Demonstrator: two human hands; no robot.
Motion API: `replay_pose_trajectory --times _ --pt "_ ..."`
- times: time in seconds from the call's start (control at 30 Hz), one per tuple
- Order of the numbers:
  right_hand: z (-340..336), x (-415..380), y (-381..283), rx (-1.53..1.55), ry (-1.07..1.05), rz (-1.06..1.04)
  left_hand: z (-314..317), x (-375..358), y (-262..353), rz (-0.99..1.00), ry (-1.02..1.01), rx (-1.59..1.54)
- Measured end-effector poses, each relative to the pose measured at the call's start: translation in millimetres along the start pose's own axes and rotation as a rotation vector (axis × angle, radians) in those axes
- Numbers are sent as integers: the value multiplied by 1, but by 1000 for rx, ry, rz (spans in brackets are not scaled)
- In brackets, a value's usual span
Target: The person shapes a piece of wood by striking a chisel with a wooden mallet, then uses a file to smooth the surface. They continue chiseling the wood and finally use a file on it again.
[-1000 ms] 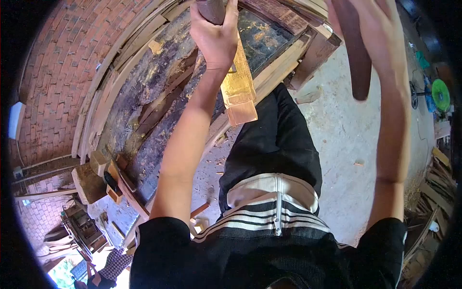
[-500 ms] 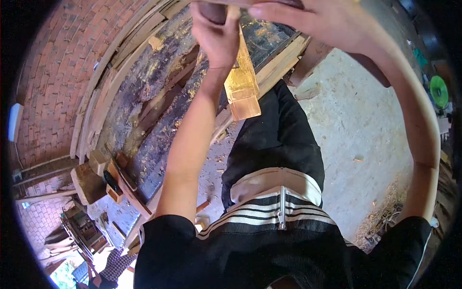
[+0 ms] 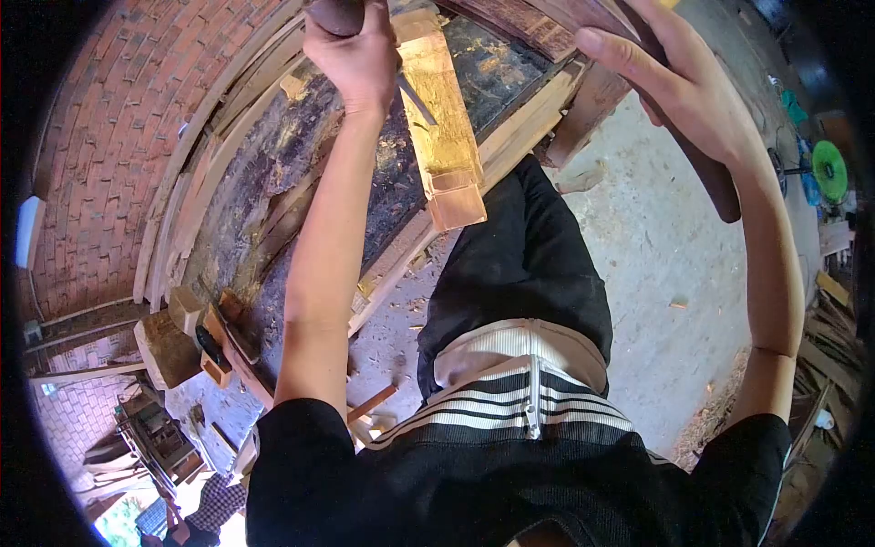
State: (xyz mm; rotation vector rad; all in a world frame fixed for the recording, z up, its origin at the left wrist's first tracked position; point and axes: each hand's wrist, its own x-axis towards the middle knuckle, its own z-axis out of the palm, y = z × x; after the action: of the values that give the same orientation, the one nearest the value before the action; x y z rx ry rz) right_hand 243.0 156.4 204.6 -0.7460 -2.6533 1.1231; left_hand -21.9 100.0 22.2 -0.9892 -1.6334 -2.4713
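My left hand [image 3: 354,68] is closed around the dark handle of a chisel [image 3: 417,102], whose narrow metal blade slants down over a light wooden beam [image 3: 444,137]. A notch or cut step shows near the beam's close end. Up at the right, my right hand [image 3: 697,100] grips a long dark wooden mallet [image 3: 720,187], its butt jutting below the wrist and its upper part partly cut off by the frame. The mallet is apart from the chisel.
Under the beam is a dark, shaving-strewn workbench [image 3: 246,214] with a pale edge board [image 3: 524,132]. Wood blocks [image 3: 169,346] and a hand plane [image 3: 214,360] lie at the left. A green fan [image 3: 828,171] stands right. Another person [image 3: 219,501] is at lower left.
My right hand has swung right with the mallet, away from the chisel handle. My left hand has shifted left with the chisel, uncovering more of the beam.
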Motion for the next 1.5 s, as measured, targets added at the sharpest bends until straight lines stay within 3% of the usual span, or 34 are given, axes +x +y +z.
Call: replay_pose_trajectory --times 0.03,0.1,0.23,0.3,0.33,0.4,0.43,0.5,0.57,0.6,0.63,0.7,0.83,0.87,0.9,0.93,1.0,1.03,1.1,1.2,1.3,1.33,1.5 --pt "3 -2 5 -1 2 2 -1 5 -2 -22 7 -3" --pt "14 -8 18 -230 127 -269 3 3 2 -19 0 7" --pt "9 23 65 -176 95 -267 8 0 10 10 -4 73" --pt "9 27 62 -392 104 -455 12 -2 11 22 -4 105" --pt "7 24 56 -392 103 -455 14 -3 12 29 -3 120" --pt "4 15 16 -4 -20 -135 19 -5 11 42 -3 154" --pt "3 22 18 -1 -23 -131 21 -7 10 45 -4 172" --pt "3 38 16 -263 139 -699 28 -13 7 44 -11 195" --pt "-19 31 -26 -184 5 -367 40 -15 5 161 80 412" --pt "-1 37 -20 -107 264 -550 37 -19 8 159 -46 254" --pt "6 49 -17 -104 263 -550 36 -21 8 159 -47 257" --pt "11 78 -10 -640 42 -22 34 -23 7 215 -105 295" --pt "5 81 9 -420 -147 -214 36 -13 -10 602 -31 273" --pt "4 77 9 -442 -136 -172 29 -20 -10 451 -100 215" --pt "4 73 10 -463 -123 -130 25 -19 -11 453 -99 212" --pt "5 66 11 -464 -122 -132 19 -15 -12 371 -43 204" --pt "8 52 15 -147 -52 -211 5 1 -3 259 44 143" --pt "10 50 25 -141 -47 -211 1 -2 0 67 144 -22" --pt "8 50 42 -135 38 -229 -14 3 -2 18 261 14" --pt "2 36 40 -184 68 -59 -12 3 5 61 281 24" --pt "8 10 15 -132 110 -133 -4 7 2 153 221 147" --pt "-3 12 11 31 23 -37 0 8 1 159 199 209" --pt "0 37 62 -109 86 -116 13 9 -14 184 92 119"
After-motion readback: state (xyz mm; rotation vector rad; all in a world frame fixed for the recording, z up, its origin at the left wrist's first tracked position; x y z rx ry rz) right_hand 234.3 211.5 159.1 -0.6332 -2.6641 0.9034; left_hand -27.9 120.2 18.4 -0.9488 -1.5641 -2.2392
